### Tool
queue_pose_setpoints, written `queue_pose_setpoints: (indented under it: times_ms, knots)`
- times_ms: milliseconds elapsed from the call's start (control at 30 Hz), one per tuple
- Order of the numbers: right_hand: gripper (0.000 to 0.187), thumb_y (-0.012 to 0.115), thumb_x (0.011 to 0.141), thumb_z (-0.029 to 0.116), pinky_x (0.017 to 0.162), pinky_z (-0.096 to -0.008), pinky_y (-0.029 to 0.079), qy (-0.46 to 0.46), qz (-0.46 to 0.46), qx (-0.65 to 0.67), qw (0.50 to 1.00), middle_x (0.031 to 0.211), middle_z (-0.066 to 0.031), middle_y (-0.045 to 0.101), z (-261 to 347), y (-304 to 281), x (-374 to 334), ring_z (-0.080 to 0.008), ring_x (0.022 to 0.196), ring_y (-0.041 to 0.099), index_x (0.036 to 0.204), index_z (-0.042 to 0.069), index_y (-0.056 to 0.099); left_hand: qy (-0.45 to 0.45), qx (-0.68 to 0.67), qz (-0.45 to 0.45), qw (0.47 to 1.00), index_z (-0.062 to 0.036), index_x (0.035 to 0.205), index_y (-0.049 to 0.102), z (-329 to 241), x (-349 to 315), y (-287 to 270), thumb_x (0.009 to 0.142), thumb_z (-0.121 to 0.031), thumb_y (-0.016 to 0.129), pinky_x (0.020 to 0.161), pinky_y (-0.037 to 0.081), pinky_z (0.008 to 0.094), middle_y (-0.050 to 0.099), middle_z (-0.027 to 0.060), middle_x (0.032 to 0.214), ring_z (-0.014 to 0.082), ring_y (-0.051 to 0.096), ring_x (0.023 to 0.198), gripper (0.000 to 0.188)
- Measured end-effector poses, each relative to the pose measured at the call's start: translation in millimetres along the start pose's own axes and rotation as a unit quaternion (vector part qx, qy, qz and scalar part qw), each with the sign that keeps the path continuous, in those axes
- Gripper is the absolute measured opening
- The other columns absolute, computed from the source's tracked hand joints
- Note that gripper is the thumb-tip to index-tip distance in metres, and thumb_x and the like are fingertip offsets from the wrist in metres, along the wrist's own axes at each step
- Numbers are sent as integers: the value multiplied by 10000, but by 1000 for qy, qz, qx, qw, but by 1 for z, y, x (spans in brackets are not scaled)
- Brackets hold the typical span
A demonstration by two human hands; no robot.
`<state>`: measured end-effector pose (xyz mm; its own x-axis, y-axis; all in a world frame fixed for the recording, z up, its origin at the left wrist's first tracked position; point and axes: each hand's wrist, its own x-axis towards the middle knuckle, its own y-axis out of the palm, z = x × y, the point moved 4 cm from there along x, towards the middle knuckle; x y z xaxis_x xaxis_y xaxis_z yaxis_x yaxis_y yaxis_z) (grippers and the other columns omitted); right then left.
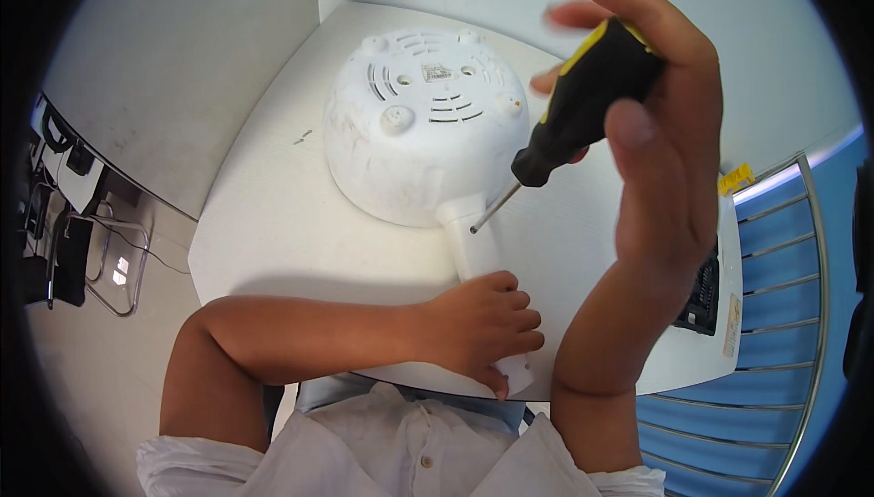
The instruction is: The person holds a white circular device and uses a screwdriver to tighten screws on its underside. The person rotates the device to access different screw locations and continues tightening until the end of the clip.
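A white electric pot (401, 160) lies upside down on the table, its slotted, footed base facing up and its long handle (464, 247) toward me. My left hand (482, 329) is closed around the handle near its end. In my right hand (669, 124) is a black and yellow screwdriver (596, 87), held tilted, with the fingers loosely around its grip. The screwdriver's tip sits at a small hole in the handle, close to the pot's body. Two small screws (303, 136) lie on the table left of the pot.
The white table (273, 233) meets a wall at the back. A black case (701, 297) lies at its right edge. Metal rails (778, 324) stand beyond on the right. At far left are a chair frame (123, 265) and a desk with dark equipment.
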<state>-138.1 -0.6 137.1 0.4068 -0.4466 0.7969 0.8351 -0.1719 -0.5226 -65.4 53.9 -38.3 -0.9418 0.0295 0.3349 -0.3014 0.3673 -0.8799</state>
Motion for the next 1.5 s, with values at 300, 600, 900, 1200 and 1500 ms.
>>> queue_pose_setpoints:
  times_ms: [300,600,900,1200,1500]
  knots:
    - [415,622,835,74,688,-207,472,31,24,-107,993,1054,-84,536,1,-18,-12,-93,795,517,1232,1,527,30,-76,-135,988,-123,1037,588,1,-5,0,764,-495,697,799,417,348,561,3,948,204,547,847,475]
    - [418,630,818,110,785,-256,445,98,-46,-101,989,1049,-89,567,6,-6,-8,-145,895,549,1215,19,537,-94,-110,-607,781,-51,1176,437,9,-19,-159,830,-93,610,934,399,362,473,107,1199,229,492,1101,390]
    - [367,645,856,176,650,-210,466,117,-9,-126,985,944,-44,594,11,-30,-11,-92,769,581,1181,16,586,-250,-91,-274,924,-26,975,576,9,-12,-197,767,-102,689,874,421,299,611,65,1023,163,568,1007,249]
    - [355,604,901,225,715,-224,482,53,-67,-101,991,1035,-72,618,11,-8,-8,-116,830,602,1172,-2,584,-204,-81,-340,914,-34,811,570,29,-3,-180,721,-220,757,629,429,316,581,65,729,204,544,701,278]
    - [301,688,848,234,702,-222,421,75,-60,-117,988,896,-33,535,11,-18,-14,-102,747,509,1009,16,559,-134,-275,-253,918,-6,1060,585,27,4,-180,804,-31,680,740,497,264,613,36,897,123,598,823,274]
